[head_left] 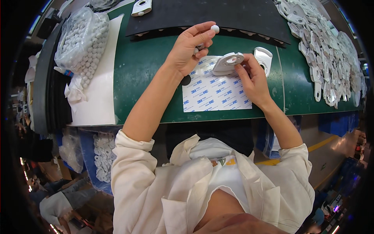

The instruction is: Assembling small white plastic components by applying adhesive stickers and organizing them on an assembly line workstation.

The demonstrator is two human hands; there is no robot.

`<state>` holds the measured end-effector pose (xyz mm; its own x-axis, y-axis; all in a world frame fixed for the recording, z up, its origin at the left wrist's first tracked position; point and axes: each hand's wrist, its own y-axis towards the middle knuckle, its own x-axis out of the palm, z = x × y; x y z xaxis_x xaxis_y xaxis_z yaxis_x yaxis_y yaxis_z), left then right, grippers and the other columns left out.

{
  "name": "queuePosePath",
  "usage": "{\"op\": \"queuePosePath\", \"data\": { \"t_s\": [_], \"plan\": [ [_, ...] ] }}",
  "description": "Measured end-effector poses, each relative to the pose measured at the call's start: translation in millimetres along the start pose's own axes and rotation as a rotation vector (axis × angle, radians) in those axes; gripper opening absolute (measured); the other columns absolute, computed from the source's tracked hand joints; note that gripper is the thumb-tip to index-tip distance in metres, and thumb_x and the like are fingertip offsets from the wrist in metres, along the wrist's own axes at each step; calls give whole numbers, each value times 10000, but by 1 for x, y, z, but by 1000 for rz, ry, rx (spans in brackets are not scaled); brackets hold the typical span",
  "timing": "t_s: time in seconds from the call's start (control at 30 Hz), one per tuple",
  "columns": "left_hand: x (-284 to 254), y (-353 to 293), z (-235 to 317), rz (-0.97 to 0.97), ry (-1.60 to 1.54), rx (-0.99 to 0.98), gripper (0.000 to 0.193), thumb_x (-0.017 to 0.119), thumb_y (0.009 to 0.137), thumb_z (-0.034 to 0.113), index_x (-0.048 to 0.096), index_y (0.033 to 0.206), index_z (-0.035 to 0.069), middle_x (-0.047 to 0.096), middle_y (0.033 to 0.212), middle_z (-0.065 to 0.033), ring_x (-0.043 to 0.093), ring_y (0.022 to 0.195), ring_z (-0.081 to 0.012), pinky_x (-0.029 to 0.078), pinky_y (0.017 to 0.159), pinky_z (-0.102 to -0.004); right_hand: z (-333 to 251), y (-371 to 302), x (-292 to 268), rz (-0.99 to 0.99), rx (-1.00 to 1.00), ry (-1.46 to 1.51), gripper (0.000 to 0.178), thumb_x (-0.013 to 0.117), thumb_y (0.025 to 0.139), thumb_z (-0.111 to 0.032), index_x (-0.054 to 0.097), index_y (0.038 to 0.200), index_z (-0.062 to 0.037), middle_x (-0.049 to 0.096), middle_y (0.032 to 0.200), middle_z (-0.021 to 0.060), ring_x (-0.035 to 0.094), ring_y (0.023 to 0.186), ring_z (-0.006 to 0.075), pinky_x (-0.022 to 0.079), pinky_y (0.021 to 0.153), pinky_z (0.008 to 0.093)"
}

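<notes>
Raised over the table, my left hand point(194, 43) pinches a small white ball point(215, 29) between thumb and forefinger. Its other fingers curl around what looks like more balls, partly hidden. My right hand point(255, 78) grips a white plastic part point(224, 65) with a round hole, tilted above a sheet of printed adhesive backing paper point(218, 97). Just beyond that hand lies another white plastic part point(263, 58). A black disc point(186, 80) sits by the sheet's left edge, near my left wrist.
A clear bag of white balls point(83, 43) stands at the far left on a white board point(99, 101). White plastic parts point(319, 50) are heaped at the right. A black foam slab point(210, 15) spans the back of the green table point(144, 58). Below the edge hangs a blue bin point(89, 156).
</notes>
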<state>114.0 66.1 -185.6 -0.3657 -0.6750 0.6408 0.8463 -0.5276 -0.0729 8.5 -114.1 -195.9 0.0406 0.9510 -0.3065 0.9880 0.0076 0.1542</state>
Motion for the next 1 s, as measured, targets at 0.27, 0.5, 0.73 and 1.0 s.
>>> {"op": "queuePosePath", "data": {
  "t_s": [0.27, 0.5, 0.73, 1.0],
  "plan": [
    [8, -4, 3, -10, 31, -28, 318, 614, 862, 113, 558, 1167, 42, 592, 989, -63, 460, 659, -42, 314, 419, -143, -7, -3, 2, -37, -220, -297, 131, 513, 892, -23, 522, 1023, -26, 550, 867, 26, 506, 760, 66, 421, 696, 201],
    [7, -6, 0, -50, 141, -12, 375, 655, 822, 88, 555, 1182, 51, 592, 968, -48, 462, 653, -39, 318, 426, -139, -2, 4, -5, -22, 15, 287, 151, 498, 923, -79, 507, 1066, -31, 549, 923, 15, 516, 754, 93, 432, 716, 213],
    [19, -11, -3, 8, 456, -54, 263, 752, 722, 104, 678, 972, 77, 600, 824, -18, 454, 561, -50, 334, 450, -160, 5, 11, -14, 88, 203, 852, 242, 446, 961, -166, 453, 1191, -93, 509, 1164, 49, 488, 1088, 151, 425, 917, 329],
    [21, -13, -2, -29, 528, -62, 256, 751, 704, 112, 701, 954, 87, 604, 734, -2, 467, 568, -59, 360, 475, -180, 1, 11, -14, 86, 226, 832, 259, 451, 960, -177, 430, 1205, -97, 504, 1172, 54, 478, 1104, 152, 422, 919, 326]
  ]
}}
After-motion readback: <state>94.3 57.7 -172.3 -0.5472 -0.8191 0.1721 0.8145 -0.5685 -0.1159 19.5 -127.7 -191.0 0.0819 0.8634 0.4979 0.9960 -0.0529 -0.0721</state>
